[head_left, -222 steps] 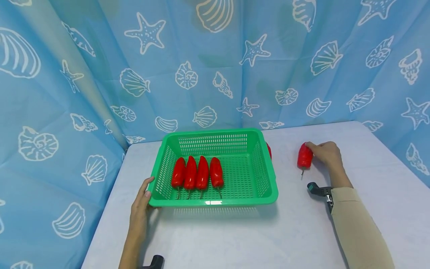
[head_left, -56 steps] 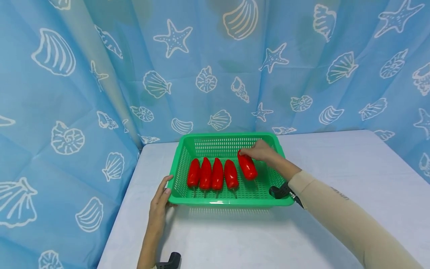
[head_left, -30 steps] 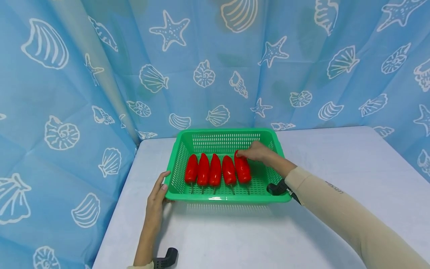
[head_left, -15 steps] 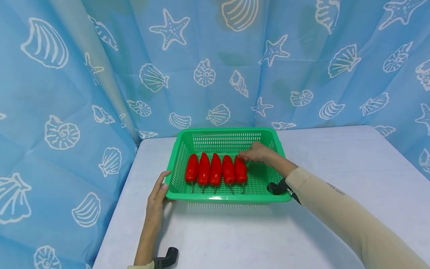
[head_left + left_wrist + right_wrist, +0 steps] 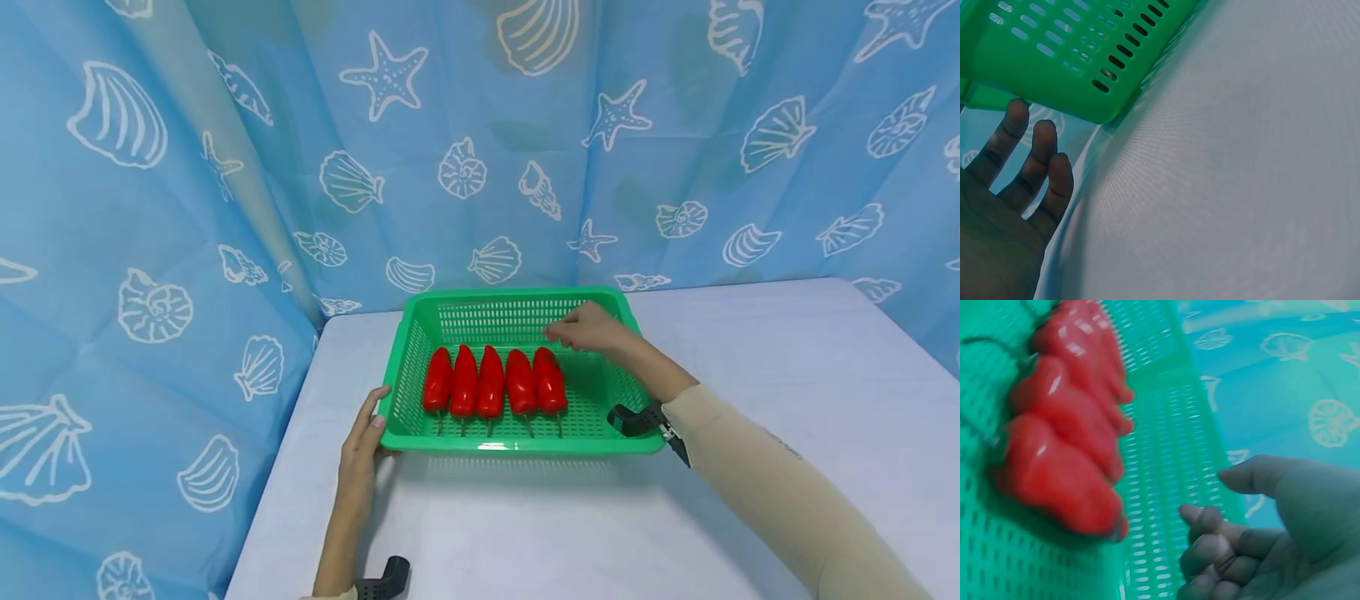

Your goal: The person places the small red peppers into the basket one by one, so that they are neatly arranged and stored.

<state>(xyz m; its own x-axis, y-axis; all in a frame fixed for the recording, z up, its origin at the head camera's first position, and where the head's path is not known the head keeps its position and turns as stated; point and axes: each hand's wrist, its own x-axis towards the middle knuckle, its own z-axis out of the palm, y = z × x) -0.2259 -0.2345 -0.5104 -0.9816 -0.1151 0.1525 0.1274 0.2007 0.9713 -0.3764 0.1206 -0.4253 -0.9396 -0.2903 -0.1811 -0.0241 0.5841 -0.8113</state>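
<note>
Several glossy red peppers (image 5: 491,385) lie side by side in a row inside a green plastic basket (image 5: 525,446), stems toward the near side. My right hand (image 5: 592,329) hovers over the basket's right half, just beyond the tip of the rightmost pepper (image 5: 550,382). In the right wrist view that hand (image 5: 1266,544) holds nothing; its thumb stands apart from loosely curled fingers. At the basket's near left corner, my left hand (image 5: 360,450) touches the rim. The left wrist view shows fairly straight, spread fingers (image 5: 1041,150) beside the basket's outer wall; the thumb is hidden there.
A white cloth (image 5: 480,533) covers the table under the basket. Behind and to the left hangs a blue curtain (image 5: 420,200) with white shells and starfish. Black camera mounts (image 5: 393,575) sit at both wrists.
The right hand brought a pepper from the table's right side into the basket, set it at the row's right end, let go and lifted slightly away. The left hand stayed at the rim.
</note>
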